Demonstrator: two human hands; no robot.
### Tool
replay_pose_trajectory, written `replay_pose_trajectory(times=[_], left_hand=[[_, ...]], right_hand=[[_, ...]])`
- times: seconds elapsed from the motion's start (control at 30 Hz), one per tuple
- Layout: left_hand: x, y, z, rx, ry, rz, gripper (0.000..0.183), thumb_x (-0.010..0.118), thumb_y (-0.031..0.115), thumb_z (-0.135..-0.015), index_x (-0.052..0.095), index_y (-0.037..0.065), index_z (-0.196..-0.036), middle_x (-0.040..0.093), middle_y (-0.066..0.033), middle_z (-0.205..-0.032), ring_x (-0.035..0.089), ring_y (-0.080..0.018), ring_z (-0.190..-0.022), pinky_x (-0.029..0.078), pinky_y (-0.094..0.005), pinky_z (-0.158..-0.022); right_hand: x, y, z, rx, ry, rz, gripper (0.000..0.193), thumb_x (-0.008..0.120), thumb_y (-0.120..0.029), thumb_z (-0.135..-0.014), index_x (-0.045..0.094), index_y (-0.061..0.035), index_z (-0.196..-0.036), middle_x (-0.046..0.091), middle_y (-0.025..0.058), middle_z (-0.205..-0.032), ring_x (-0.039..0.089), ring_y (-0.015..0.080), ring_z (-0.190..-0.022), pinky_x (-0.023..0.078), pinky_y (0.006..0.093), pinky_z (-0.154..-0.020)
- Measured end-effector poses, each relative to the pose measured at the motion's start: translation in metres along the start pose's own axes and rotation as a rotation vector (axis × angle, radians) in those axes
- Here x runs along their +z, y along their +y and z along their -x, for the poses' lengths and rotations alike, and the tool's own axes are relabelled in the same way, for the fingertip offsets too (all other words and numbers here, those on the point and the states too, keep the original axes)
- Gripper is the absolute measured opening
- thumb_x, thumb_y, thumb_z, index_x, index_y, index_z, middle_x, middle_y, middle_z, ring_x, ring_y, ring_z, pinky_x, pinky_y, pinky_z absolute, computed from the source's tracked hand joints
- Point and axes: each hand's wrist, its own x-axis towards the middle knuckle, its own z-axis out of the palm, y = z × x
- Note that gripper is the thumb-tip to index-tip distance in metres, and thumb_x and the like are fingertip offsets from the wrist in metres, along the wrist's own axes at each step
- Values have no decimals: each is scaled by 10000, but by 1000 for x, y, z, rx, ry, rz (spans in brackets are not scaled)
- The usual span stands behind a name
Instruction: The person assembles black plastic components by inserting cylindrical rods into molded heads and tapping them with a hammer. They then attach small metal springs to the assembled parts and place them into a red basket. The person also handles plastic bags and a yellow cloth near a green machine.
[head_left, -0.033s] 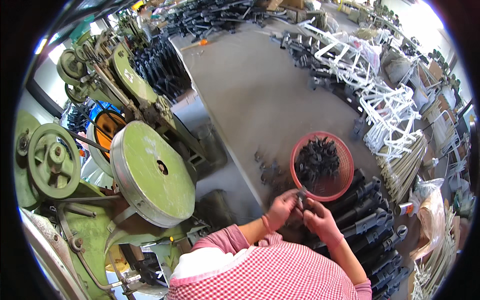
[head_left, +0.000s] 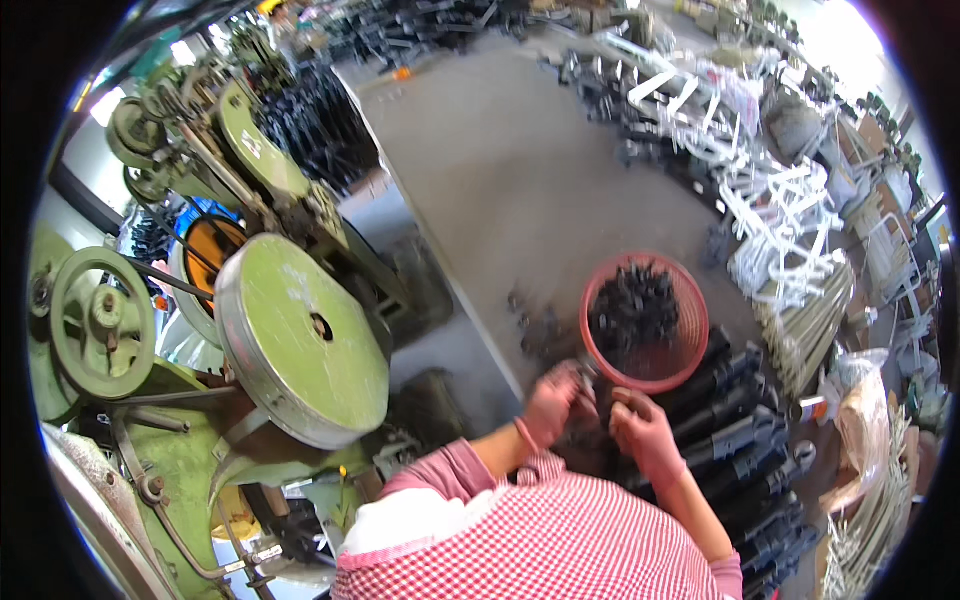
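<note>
My left hand [head_left: 556, 402] is closed with its fingertips pinched on a small grey part [head_left: 587, 372]; motion blur hides its exact kind. Just to the right, my right hand [head_left: 645, 432] has its fingers curled together, and whatever they may hold is hidden. A small gap separates the two hands. Right in front of them stands a red plastic basket [head_left: 697, 345] with a heap of small black parts [head_left: 635, 305] in it. Several loose dark pieces [head_left: 540, 332] lie on the table left of the basket.
A green belt-driven machine [head_left: 300, 340] with big wheels stands at my left beside the table edge [head_left: 455, 285]. Black tubular parts [head_left: 735, 430] lie in a row at my right. White metal frames [head_left: 780, 220] are piled farther right, and black parts [head_left: 420, 30] at the far end.
My hands were together at a small dark part and have now moved apart. The left hand has shifted slightly left, the right hand slightly right. The view is tilted a little.
</note>
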Motion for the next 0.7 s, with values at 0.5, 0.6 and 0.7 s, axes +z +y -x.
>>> replay_pose_trajectory(times=[0.5, 0.6, 0.7], left_hand=[[-183, 8, -115, -92, 730, -394, 221, 553, 325, -1037, 620, 120, -986, 606, -23, -639, 538, -144, -453, 489, -319, -409], [-131, 19, -109, 628, 811, -1344, 187, 628, 249, -977, 648, 65, -1000, 692, -117, -829, 671, -290, -700, 556, -395, -649], [-50, 3, -116, 823, 16, -1342, 88, 680, 175, -891, 670, 98, -933, 699, -92, -941, 672, -319, -905, 537, -411, -782]], right_hand=[[-34, 7, 14, 57, 258, -132, 234, 663, -274, -984, 656, -40, -971, 690, 47, -856, 616, 97, -678, 492, 225, -615], [-46, 13, 18, -61, 357, -170, 190, 700, -233, -958, 696, -43, -961, 628, -14, -772, 535, 61, -635, 410, 199, -592], [-59, 23, 22, -119, 406, -305, 189, 698, -178, -955, 704, -42, -1086, 653, -14, -851, 586, 65, -730, 455, 202, -654]])
